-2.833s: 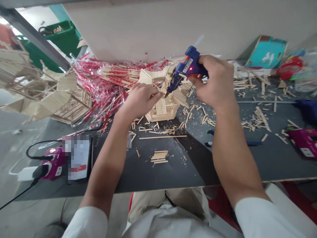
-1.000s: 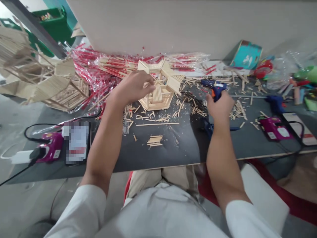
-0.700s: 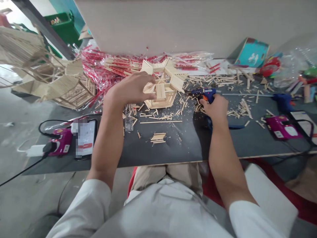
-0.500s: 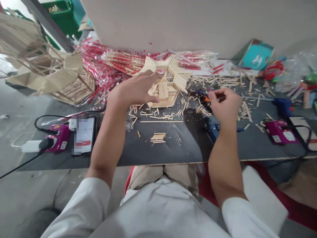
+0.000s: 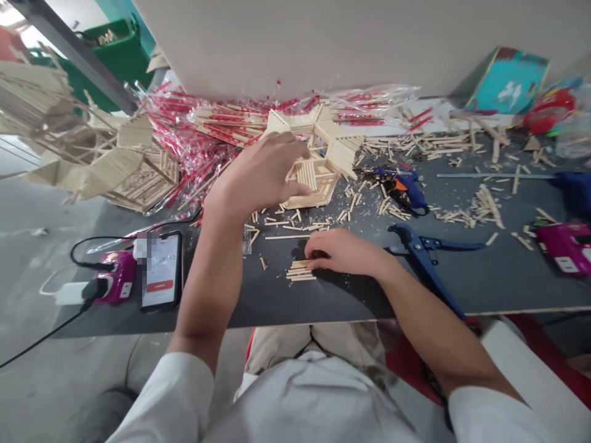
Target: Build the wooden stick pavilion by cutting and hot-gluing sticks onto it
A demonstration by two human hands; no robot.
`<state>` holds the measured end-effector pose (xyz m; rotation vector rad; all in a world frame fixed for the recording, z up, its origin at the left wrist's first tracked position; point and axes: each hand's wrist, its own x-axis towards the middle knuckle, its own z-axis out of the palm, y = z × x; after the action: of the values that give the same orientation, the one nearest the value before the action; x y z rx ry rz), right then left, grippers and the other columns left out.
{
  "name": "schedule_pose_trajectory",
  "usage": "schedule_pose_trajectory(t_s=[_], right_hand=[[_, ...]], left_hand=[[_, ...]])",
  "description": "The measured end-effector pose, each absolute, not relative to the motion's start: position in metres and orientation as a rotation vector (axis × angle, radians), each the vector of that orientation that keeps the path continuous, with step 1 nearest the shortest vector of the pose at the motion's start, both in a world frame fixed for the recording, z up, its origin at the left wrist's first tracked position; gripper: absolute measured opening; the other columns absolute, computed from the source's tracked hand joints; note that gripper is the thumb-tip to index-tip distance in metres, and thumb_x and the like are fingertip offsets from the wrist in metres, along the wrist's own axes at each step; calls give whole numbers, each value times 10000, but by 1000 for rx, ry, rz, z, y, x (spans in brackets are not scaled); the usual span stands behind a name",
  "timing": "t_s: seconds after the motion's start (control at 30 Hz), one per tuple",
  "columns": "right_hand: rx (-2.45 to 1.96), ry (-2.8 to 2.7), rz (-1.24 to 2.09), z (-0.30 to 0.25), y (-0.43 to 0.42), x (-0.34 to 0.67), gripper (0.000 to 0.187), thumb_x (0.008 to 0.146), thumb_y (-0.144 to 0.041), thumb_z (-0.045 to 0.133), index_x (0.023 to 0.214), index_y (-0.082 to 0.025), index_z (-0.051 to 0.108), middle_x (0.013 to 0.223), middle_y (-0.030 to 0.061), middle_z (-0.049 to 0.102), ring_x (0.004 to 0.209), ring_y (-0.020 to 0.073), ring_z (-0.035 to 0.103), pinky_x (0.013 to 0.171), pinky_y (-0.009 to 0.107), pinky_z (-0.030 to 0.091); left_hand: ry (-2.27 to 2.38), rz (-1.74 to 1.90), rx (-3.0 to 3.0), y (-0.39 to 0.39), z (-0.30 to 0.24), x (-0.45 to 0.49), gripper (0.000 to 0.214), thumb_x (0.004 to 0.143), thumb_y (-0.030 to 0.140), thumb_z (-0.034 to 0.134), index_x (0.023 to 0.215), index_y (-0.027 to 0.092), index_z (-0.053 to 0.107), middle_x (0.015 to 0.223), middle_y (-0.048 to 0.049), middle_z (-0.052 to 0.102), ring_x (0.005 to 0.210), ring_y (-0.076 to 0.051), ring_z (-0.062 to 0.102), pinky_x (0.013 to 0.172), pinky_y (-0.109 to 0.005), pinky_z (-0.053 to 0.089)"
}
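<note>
My left hand (image 5: 263, 169) grips the left side of a star-shaped model of glued wooden sticks (image 5: 341, 147), thumb at the front and fingers over the top, which hide part of it. Near the front of the table lies a small row of short wooden sticks (image 5: 299, 271). My right hand (image 5: 344, 251) is at its right end, fingers curled and pinched on a short stick there, the tips partly hidden. A longer thin stick (image 5: 286, 237) lies just behind the row. To the right rests a blue glue gun with an orange trigger (image 5: 410, 191).
Blue pipe cutters (image 5: 422, 249) lie right of my right forearm. Stick offcuts (image 5: 480, 209) are scattered across the table. Red-and-clear wrapped sticks (image 5: 184, 123) pile up behind. At left are a larger stick structure (image 5: 129, 172), a phone (image 5: 159, 271) and a purple power adapter (image 5: 115, 277).
My right hand has left the glue gun, which now lies on the table, and moved left and nearer to the short sticks. My left hand stays on the model. The view has shifted slightly.
</note>
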<state>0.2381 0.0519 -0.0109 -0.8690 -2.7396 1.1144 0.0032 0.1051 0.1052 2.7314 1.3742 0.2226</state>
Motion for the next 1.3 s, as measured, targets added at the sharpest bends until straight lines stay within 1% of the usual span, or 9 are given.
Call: schedule_pose_trajectory(t_s=[0.1, 0.2, 0.43, 0.57, 0.7, 0.8, 0.93, 1.03, 1.3], right_hand=[[-962, -2741, 1167, -7, 51, 237, 152, 1003, -334, 765, 951, -191, 762, 986, 42, 765, 847, 185, 661, 734, 281, 392], [-1062, -2779, 1174, -4, 48, 234, 159, 1005, -339, 752, 932, -198, 755, 952, 41, 775, 827, 196, 655, 715, 289, 374], [-999, -2744, 1152, -2, 46, 238, 125, 1049, -277, 647, 960, -193, 671, 997, 59, 756, 845, 192, 636, 730, 285, 368], [-930, -2453, 1222, 2, 54, 256, 141, 1073, -288, 593, 963, -204, 619, 835, 10, 678, 714, 153, 581, 689, 276, 390], [-839, -1881, 1464, -4, 60, 264, 208, 1095, -396, 587, 975, -226, 571, 828, -10, 667, 643, 125, 591, 633, 273, 448], [-806, -1467, 1568, -12, 62, 256, 274, 1035, -470, 709, 980, -232, 585, 800, -23, 679, 594, 97, 553, 569, 247, 429], [-866, -1090, 1655, -16, 61, 234, 435, 811, -484, 944, 978, -220, 642, 791, -20, 715, 599, 80, 552, 540, 218, 411], [-855, -917, 1683, -14, 58, 220, 495, 695, -447, 1017, 954, -210, 669, 814, -5, 747, 635, 77, 586, 557, 205, 431], [-899, -793, 1640, -8, 64, 207, 468, 668, -484, 1008, 883, -199, 704, 777, -25, 685, 650, 77, 572, 581, 217, 470]], left_hand=[[1302, 157, 2770, 107, 103, 10, 601, 1026, 547, 655, 1498, 187, 565, 1512, -114, 631, 1416, -315, 560, 1205, -425, 432], [1350, 119, 2767, 111, 96, 14, 662, 980, 587, 700, 1480, 170, 580, 1458, -138, 659, 1384, -339, 594, 1163, -445, 467], [1406, 165, 2784, 117, 91, 15, 550, 954, 498, 708, 1415, 207, 641, 1353, -108, 715, 1284, -316, 655, 1086, -436, 508], [1385, 173, 2792, 119, 90, 13, 529, 960, 501, 676, 1393, 198, 658, 1349, -113, 718, 1275, -322, 654, 1084, -442, 506], [1372, 177, 2808, 120, 87, 11, 519, 972, 502, 647, 1393, 199, 653, 1354, -114, 712, 1288, -322, 641, 1103, -440, 485], [1366, 172, 2817, 119, 88, 11, 525, 981, 500, 631, 1423, 216, 632, 1372, -109, 702, 1302, -326, 626, 1114, -447, 474], [1391, 151, 2794, 118, 90, 12, 527, 982, 508, 636, 1423, 218, 628, 1388, -113, 699, 1298, -327, 625, 1095, -445, 486], [1392, 151, 2778, 118, 91, 12, 531, 982, 522, 638, 1412, 210, 638, 1381, -121, 706, 1286, -331, 636, 1089, -450, 494], [1380, 197, 2774, 118, 90, 10, 530, 980, 533, 638, 1418, 234, 651, 1368, -116, 717, 1289, -338, 640, 1096, -452, 492]])
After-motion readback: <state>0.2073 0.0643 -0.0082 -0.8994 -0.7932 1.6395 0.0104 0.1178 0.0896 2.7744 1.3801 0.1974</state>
